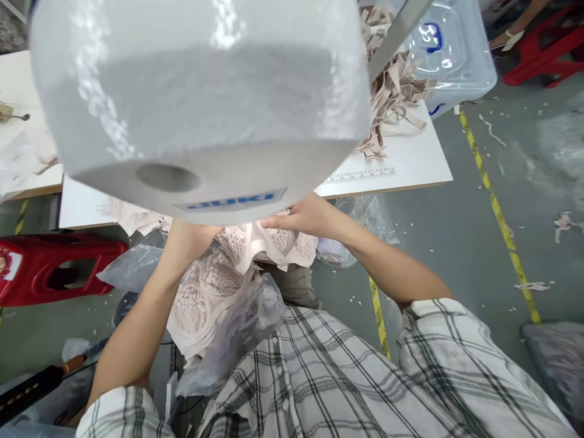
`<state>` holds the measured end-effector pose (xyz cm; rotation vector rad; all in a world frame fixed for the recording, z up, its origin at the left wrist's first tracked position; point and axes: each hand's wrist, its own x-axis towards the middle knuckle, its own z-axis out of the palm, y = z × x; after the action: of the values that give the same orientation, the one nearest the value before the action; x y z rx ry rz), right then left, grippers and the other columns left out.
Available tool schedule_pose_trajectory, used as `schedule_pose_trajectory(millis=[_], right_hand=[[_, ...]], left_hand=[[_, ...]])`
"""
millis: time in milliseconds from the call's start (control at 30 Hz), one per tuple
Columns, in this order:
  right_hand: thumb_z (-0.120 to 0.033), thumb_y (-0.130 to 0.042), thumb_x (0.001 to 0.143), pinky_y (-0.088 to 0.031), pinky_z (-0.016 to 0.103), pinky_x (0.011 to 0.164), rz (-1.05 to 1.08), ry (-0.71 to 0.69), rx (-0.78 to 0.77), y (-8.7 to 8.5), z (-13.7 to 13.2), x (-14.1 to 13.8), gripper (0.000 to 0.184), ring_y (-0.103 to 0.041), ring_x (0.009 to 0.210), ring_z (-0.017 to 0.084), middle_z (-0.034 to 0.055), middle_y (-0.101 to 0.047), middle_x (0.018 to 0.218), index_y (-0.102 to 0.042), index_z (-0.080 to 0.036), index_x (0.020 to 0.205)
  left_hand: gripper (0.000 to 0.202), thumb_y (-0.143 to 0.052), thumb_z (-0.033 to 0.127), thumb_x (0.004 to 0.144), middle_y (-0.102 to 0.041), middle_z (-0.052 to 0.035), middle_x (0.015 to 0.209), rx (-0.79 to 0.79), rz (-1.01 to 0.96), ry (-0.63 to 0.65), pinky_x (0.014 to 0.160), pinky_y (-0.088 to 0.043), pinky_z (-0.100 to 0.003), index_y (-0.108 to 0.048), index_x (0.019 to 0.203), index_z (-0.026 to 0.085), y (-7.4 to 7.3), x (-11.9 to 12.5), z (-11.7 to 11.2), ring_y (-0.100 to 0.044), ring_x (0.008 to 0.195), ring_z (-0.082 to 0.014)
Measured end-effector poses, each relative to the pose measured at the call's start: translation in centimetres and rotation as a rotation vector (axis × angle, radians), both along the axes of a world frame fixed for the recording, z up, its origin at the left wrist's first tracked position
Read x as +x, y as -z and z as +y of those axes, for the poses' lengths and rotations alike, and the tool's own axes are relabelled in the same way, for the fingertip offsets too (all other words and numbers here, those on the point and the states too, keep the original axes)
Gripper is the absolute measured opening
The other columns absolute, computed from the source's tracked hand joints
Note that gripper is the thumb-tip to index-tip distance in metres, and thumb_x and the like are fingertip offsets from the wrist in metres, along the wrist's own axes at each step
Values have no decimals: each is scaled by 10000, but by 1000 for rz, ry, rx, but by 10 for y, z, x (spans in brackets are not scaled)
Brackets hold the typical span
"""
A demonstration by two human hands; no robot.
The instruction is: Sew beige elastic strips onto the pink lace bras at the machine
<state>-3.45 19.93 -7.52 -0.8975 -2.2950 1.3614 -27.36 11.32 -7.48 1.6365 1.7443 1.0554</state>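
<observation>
A sewing machine head [219, 115], grey-white with blue JUKI lettering, fills the upper middle of the head view and covers the needle area. Just below its edge lies a pale pink lace bra [258, 240], lit by a bright spot. My left hand [194, 238] rests at the bra's left side, its fingers mostly hidden by the machine. On the right side my right hand [303, 218] lies on the lace, a digit stretched out flat towards the middle; its other fingers are partly covered. More lace bras [201, 304] hang in a pile over my lap.
Beige fabric straps [395, 91] are heaped on the white table [410, 158], beside a clear plastic box [451, 48]. A red stool [59, 267] stands at left. Clear plastic bags [260, 316] lie around the pile. Another person's arm [524, 21] shows at top right.
</observation>
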Motion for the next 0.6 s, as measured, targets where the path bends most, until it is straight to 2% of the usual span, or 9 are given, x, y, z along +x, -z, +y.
schedule_pose_trajectory(millis=[200,400,600], right_hand=[[-460,-780,818,-446,311,776,30,21,44,8,8,-5,312,-620,815,198,34,-700,843,-693,-160,807],[-488,-770,832,-470,335,822,12,17,53,13,11,-4,338,-633,831,209,36,-698,838,-694,-158,817],[-530,-759,831,-498,367,918,43,-13,82,17,16,-2,348,-656,892,230,24,-701,807,-698,-189,801]], left_hand=[[243,-778,341,723,-639,-34,759,-6,29,9,780,-557,-335,-556,751,244,-1,-5,5,-621,860,-225],[308,-817,320,663,-637,-36,790,18,70,-24,853,-545,-326,-541,771,236,-1,-3,4,-611,951,-236],[349,-664,402,812,-510,-18,637,134,300,94,827,-553,-353,-403,638,249,8,-13,9,-607,827,-237]])
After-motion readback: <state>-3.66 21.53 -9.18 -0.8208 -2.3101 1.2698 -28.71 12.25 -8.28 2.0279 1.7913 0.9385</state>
